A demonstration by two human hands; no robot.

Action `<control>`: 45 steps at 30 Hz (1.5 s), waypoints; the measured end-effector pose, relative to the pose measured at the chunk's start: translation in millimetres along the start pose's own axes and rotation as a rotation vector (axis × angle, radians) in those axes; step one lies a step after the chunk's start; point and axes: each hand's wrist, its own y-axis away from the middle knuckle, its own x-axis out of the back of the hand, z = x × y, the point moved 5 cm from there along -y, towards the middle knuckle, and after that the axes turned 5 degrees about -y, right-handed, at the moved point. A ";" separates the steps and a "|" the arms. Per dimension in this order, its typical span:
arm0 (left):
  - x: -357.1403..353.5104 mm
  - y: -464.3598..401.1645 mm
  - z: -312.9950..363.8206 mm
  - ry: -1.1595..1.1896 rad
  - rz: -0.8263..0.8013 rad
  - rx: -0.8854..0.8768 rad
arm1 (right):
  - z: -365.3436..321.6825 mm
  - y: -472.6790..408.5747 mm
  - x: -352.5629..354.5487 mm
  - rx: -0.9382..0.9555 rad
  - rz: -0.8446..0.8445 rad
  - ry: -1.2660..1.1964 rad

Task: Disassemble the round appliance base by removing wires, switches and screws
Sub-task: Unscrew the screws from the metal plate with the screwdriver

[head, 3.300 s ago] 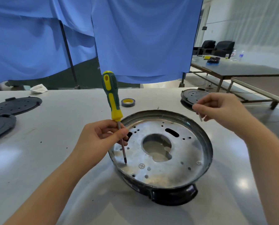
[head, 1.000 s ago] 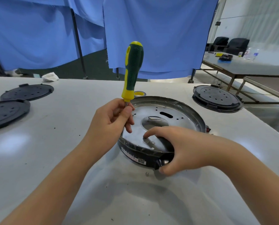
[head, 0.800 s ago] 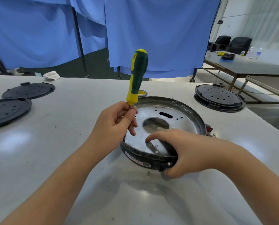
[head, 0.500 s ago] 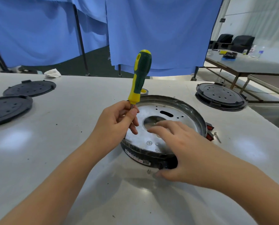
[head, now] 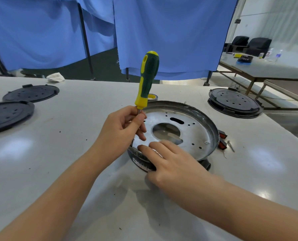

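Observation:
The round appliance base (head: 193, 129), a silver metal disc with a centre hole inside a dark rim, lies on the white table (head: 58, 153). My left hand (head: 120, 134) grips the metal shaft of a green and yellow screwdriver (head: 147, 79), handle pointing up, at the base's left edge. My right hand (head: 172, 162) lies flat over the near rim, fingers spread on the plate and on the black side wall. A red switch (head: 222, 141) and a loose screw (head: 230, 146) lie right of the base.
Two black round covers (head: 30, 93) (head: 5, 115) lie at the far left. Another black round base (head: 235, 102) sits at the back right. A roll of tape (head: 152, 97) shows behind the screwdriver. Blue curtains hang beyond the table, with a second table to the right.
My right hand has let go of the front knob and slid left, flattening over the near rim. The base has turned slightly. My left hand keeps the screwdriver upright.

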 end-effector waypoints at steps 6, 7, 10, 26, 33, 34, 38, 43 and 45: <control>-0.5 -0.1 0.6 0.006 -0.005 0.004 | -1.9 0.2 -3.3 0.025 -0.072 0.051; -0.7 -0.4 0.8 0.005 -0.005 0.003 | -0.8 0.6 -2.7 0.022 -0.069 0.039; -0.8 -0.5 0.8 0.012 -0.003 0.002 | 0.0 2.5 0.4 0.015 -0.080 0.026; -1.2 -0.3 -0.3 0.047 0.007 0.037 | -27.0 27.6 3.4 0.091 -0.088 -0.222; -1.3 -0.2 0.0 0.028 0.000 0.036 | -20.2 20.9 -16.0 0.038 -0.266 -0.282; -1.6 0.1 0.6 0.028 -0.001 0.038 | -19.6 20.5 -15.3 0.041 -0.250 -0.284; -1.2 1.9 4.3 -0.005 -0.001 0.036 | -17.1 21.7 -10.5 0.057 -0.224 -0.304; -1.3 3.3 7.4 -0.037 0.005 0.048 | 4.1 26.4 25.9 -0.117 -0.058 -0.771; -2.1 3.5 7.8 -0.046 0.005 0.041 | 20.7 28.8 43.5 -0.197 0.087 -0.872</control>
